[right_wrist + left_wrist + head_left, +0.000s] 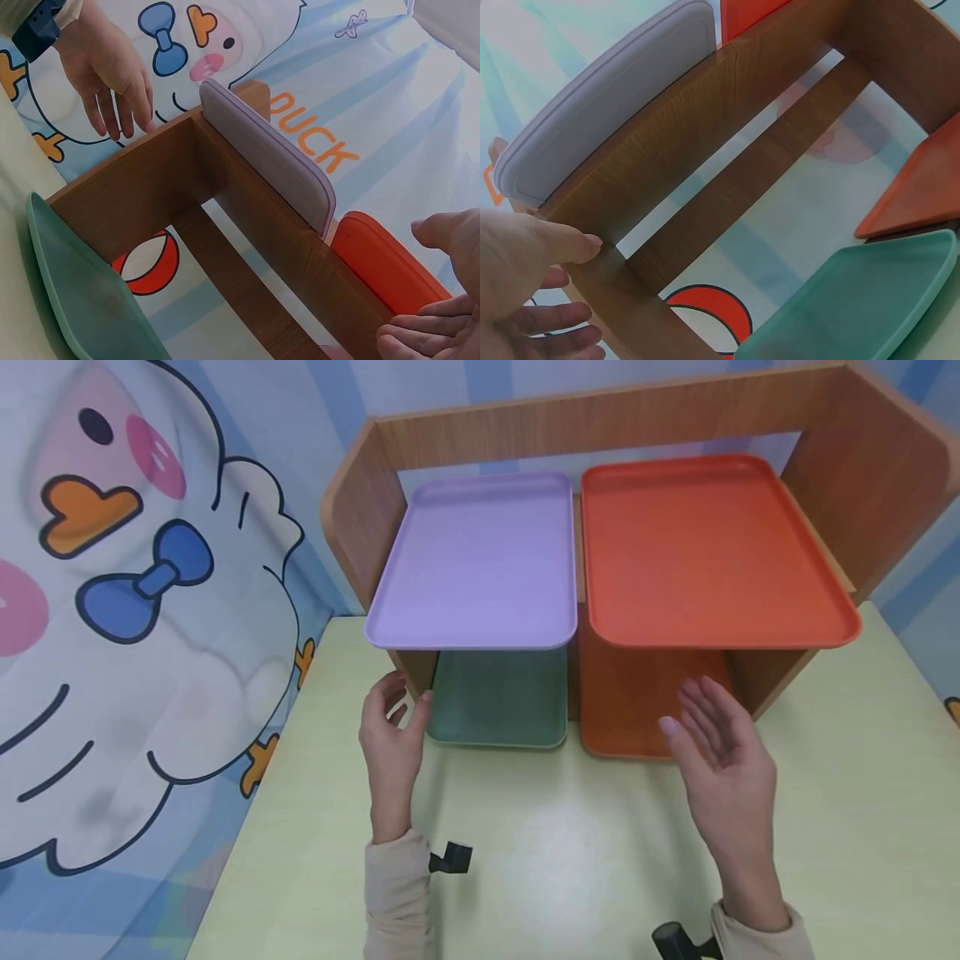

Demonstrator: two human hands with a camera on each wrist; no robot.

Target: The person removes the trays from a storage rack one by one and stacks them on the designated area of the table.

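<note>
Left hand (393, 735) is beside the wooden shelf (870, 468), fingers loosely bent, gripping nothing, contact unclear; right hand (731, 768) is empty too, thumb wide of relaxed fingers, near the red tray (705, 552); purple tray (480, 568) alongside, green tray (501, 702) below

Left grip (393, 735) loosely curved, right grip (731, 781) palm inward

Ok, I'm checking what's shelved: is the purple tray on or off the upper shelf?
On: the purple tray lies on the upper shelf, one edge overhanging in both wrist views.
</note>
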